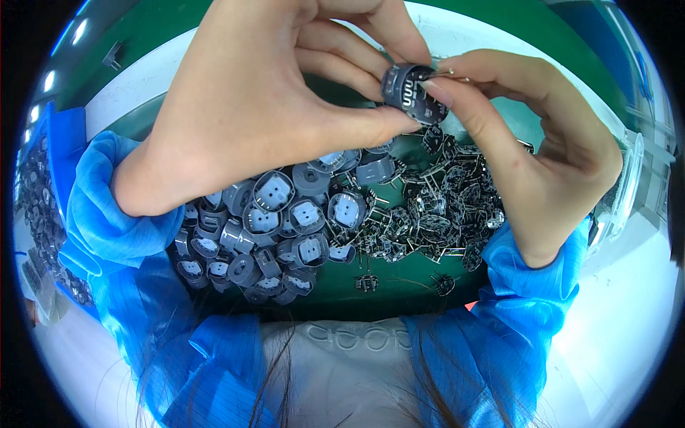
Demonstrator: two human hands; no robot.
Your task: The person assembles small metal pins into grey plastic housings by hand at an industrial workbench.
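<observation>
My left hand is closed on a small grey round plastic housing, held up between thumb and fingers above the table. My right hand pinches a small black round circuit board with thin metal pins. The board sits against the open face of the housing, tilted; whether it is fully seated I cannot tell. Under my left hand lies a heap of grey housings with pale inner faces. To its right is a tangled pile of black circuit boards with metal prongs.
A blue bin at the far left borders more grey parts. Single loose boards lie near the front edge of the green table surface. At the right stands a clear plastic container. A small plug-like piece is at the upper left.
</observation>
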